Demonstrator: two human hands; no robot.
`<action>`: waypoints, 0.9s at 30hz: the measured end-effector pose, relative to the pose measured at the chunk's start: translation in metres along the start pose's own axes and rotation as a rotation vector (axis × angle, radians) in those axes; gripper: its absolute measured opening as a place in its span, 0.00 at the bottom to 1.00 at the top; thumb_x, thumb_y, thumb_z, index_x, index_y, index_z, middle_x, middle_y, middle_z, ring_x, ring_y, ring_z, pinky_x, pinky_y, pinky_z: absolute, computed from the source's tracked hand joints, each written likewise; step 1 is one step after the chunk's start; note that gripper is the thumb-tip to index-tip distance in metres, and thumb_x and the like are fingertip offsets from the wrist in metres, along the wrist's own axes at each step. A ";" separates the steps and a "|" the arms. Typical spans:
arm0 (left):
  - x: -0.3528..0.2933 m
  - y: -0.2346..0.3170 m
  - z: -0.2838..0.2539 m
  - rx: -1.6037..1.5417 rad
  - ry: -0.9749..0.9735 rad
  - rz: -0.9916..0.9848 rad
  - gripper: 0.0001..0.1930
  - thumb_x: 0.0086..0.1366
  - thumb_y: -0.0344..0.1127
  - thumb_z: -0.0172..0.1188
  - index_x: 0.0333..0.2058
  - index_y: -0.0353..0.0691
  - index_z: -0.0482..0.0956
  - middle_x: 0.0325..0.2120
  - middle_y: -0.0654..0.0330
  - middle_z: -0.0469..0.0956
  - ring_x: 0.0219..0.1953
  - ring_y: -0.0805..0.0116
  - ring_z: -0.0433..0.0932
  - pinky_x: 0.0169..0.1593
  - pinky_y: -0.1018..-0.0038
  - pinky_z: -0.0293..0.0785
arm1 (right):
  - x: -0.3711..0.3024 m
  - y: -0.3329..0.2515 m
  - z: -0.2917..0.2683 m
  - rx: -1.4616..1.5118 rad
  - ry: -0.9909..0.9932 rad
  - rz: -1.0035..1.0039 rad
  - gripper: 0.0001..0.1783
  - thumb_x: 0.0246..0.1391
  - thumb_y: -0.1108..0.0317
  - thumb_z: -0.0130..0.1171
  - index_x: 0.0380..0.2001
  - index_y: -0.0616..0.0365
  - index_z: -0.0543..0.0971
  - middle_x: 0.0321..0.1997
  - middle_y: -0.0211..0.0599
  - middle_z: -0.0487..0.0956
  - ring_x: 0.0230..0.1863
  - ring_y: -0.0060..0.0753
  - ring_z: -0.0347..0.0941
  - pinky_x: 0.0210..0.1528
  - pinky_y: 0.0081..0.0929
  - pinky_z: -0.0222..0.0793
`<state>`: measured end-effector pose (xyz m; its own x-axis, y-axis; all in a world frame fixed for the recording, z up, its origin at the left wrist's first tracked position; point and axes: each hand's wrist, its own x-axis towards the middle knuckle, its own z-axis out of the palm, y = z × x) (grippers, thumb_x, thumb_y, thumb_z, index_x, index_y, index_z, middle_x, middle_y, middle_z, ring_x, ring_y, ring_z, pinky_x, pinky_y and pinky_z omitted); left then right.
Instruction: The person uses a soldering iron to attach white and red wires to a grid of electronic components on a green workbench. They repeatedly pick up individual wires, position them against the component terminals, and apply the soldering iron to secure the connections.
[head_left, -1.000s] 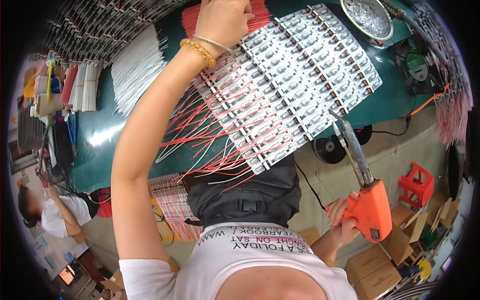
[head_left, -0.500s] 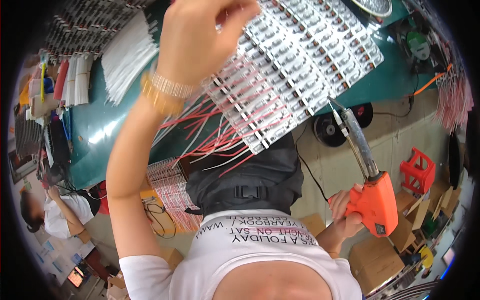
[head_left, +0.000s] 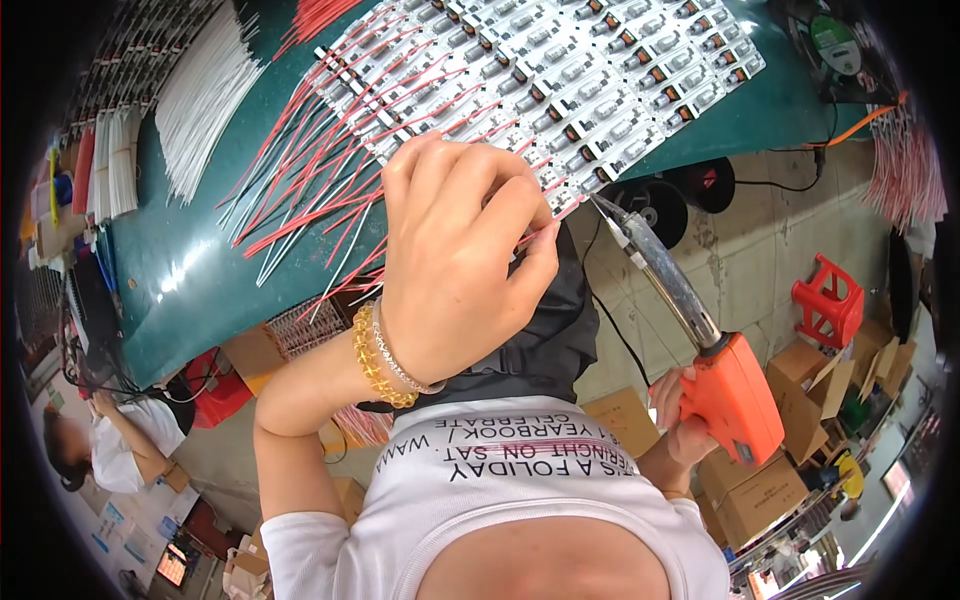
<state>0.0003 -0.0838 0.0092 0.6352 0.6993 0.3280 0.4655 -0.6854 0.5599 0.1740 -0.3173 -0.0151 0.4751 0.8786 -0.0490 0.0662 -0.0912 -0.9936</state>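
A panel of small white circuit boards (head_left: pixel 560 75) lies on the green table, with red and white wires (head_left: pixel 310 195) fanning out from its left part. My left hand (head_left: pixel 460 240) is over the panel's near edge, thumb and fingertips pinched together. A bit of red wire shows at those fingertips; most of it is hidden by the hand. My right hand (head_left: pixel 680 415) is wrapped round the orange handle of a soldering gun (head_left: pixel 735 395). Its metal tip points up and left, close to the panel's near right corner; whether it touches cannot be told.
Loose white wires (head_left: pixel 205 105) and red wires (head_left: pixel 310 22) lie on the green table (head_left: pixel 190 300). Black reels (head_left: pixel 655 210) sit below the table edge. A red stool (head_left: pixel 830 305) and cardboard boxes (head_left: pixel 745 495) stand to the right. Another person (head_left: pixel 125 435) sits at far left.
My left hand has come down from the far left of the panel to its near edge, its fingers now pinched. The soldering gun and its tip have shifted left.
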 end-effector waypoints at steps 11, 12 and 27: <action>0.004 0.000 -0.005 0.023 -0.036 -0.005 0.08 0.45 0.25 0.66 0.23 0.42 0.76 0.31 0.64 0.75 0.39 0.60 0.71 0.50 0.64 0.61 | -0.012 0.016 -0.013 -0.338 0.014 -0.027 0.37 0.54 0.30 0.50 0.12 0.55 0.65 0.15 0.26 0.67 0.16 0.27 0.63 0.21 0.25 0.56; 0.004 0.000 -0.006 0.023 -0.041 -0.006 0.08 0.45 0.25 0.66 0.23 0.42 0.76 0.31 0.64 0.75 0.39 0.60 0.71 0.50 0.64 0.61 | -0.012 0.016 -0.013 -0.373 0.014 -0.037 0.37 0.55 0.32 0.50 0.10 0.54 0.64 0.14 0.26 0.66 0.15 0.27 0.62 0.20 0.25 0.55; 0.004 -0.003 -0.009 0.038 -0.009 -0.048 0.09 0.44 0.26 0.67 0.25 0.42 0.76 0.32 0.62 0.74 0.39 0.59 0.71 0.48 0.64 0.61 | 0.026 0.024 0.004 0.281 -0.161 -0.266 0.42 0.56 0.39 0.56 0.55 0.70 0.66 0.12 0.22 0.64 0.12 0.19 0.58 0.19 0.22 0.59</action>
<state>-0.0041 -0.0771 0.0151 0.6168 0.7301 0.2941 0.5185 -0.6580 0.5460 0.1844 -0.2953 -0.0402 0.3291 0.9183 0.2203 -0.0840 0.2608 -0.9617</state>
